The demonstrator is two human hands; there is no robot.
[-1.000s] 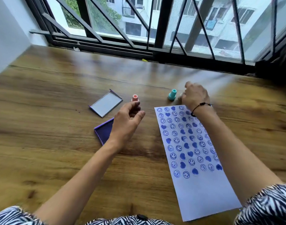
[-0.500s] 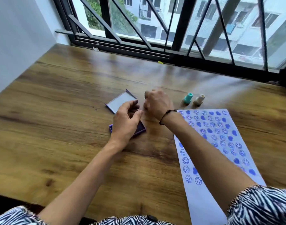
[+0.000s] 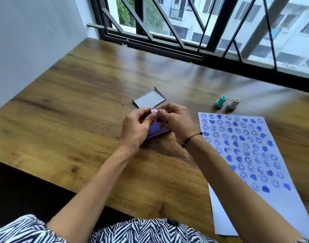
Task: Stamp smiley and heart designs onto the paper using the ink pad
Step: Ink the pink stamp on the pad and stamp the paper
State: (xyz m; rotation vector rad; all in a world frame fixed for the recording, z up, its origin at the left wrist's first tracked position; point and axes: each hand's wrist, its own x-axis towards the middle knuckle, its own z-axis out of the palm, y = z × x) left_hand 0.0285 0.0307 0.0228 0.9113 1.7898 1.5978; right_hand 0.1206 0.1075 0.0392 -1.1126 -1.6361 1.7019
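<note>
I see both hands, left hand [image 3: 135, 128] and right hand [image 3: 174, 121], pinching the small pink cylindrical stamp [image 3: 154, 111] over the purple rectangular ink pad [image 3: 154, 131]; inking looks next, then pressing onto the white stamped paper sheet [image 3: 246, 155].

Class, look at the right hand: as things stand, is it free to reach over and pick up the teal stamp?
Probably not yet. The right hand and left hand both pinch the pink stamp. The path across bare table to the teal stamp looks open.

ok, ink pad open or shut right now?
Open. Its lid lies apart on the table, behind the purple ink pad, whose inked face shows between both hands.
</note>
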